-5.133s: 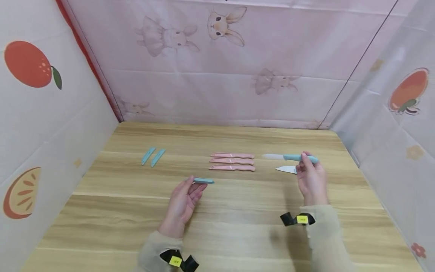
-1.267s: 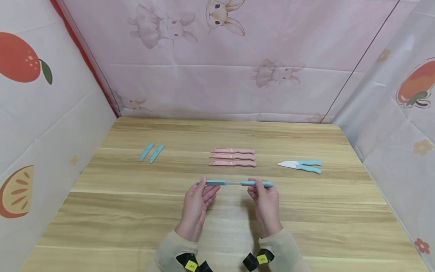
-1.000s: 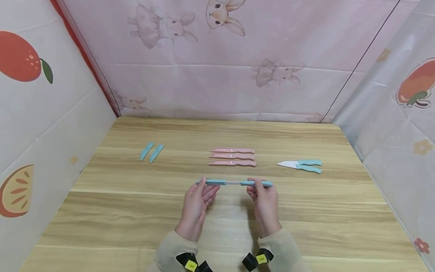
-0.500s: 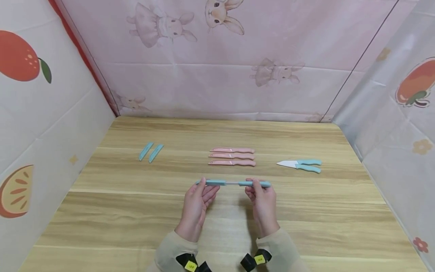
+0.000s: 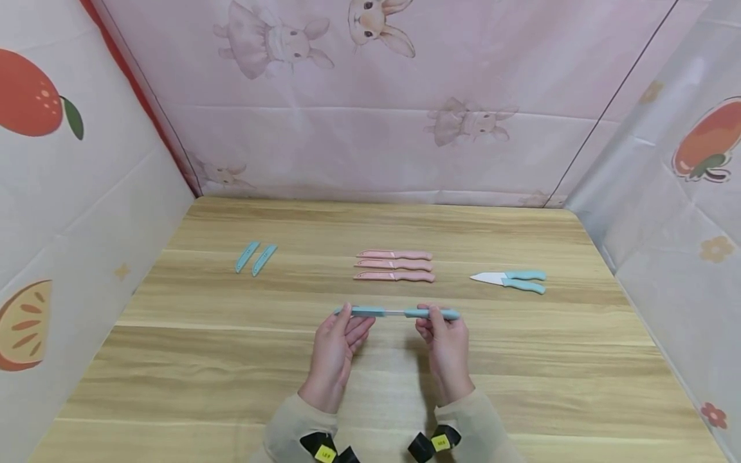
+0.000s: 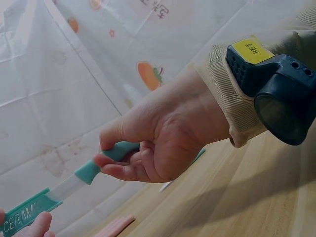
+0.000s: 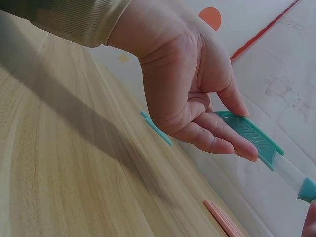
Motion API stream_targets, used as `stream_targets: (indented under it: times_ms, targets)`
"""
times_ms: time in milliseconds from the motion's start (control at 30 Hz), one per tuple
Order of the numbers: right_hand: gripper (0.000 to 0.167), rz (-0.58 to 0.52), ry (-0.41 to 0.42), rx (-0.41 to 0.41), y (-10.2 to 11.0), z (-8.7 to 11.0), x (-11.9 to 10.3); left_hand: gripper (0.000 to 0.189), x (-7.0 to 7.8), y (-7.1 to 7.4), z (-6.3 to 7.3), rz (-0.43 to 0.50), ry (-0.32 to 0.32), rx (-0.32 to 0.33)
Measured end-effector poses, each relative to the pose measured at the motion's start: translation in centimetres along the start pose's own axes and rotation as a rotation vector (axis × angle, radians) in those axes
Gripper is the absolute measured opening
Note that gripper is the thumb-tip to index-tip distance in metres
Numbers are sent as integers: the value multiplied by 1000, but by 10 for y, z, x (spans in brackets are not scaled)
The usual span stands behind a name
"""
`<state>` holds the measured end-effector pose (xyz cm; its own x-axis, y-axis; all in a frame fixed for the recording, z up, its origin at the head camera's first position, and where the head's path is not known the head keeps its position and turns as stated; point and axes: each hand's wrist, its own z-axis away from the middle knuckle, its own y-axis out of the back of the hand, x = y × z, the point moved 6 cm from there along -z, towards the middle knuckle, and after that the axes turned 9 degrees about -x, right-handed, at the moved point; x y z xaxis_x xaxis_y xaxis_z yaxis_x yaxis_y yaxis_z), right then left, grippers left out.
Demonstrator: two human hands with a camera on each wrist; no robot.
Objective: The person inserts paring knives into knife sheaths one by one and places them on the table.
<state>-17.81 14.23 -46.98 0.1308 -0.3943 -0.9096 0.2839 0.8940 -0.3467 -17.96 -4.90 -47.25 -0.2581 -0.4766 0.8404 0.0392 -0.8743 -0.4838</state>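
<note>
My left hand point(image 5: 334, 357) pinches a teal blade sheath point(image 5: 368, 311) between thumb and fingers, above the table. My right hand point(image 5: 447, 350) grips the teal handle of a paring knife point(image 5: 412, 313) whose blade points left. The blade's front part is hidden inside the sheath; a short white stretch shows between sheath mouth and handle. In the left wrist view the sheath point(image 6: 29, 215) bears raised lettering, and the right hand point(image 6: 163, 131) curls round the handle. The right wrist view shows the left hand's thumb and fingers on the sheath point(image 7: 252, 138).
Three pink sheathed knives point(image 5: 395, 265) lie in a row behind the hands. Two teal sheaths point(image 5: 256, 258) lie slanted at the back left. At the right are two bare knives point(image 5: 515, 280) with teal handles, blades leftward. Cloth walls enclose the wooden table point(image 5: 202, 373).
The right hand brought the knife from the right side to the sheath, and the blade went in. Over the last second it has edged left, shortening the exposed blade slightly. The left hand stays nearly still.
</note>
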Motion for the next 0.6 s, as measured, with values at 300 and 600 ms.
stream_targets:
  times_ms: [300, 600]
  targets:
    - [12, -18, 13, -2, -2, 1, 1, 31, 0, 0, 0, 6, 8, 10]
    - [12, -15, 3, -5, -2, 1, 2, 32, 0, -1, -1, -2, 18, 11]
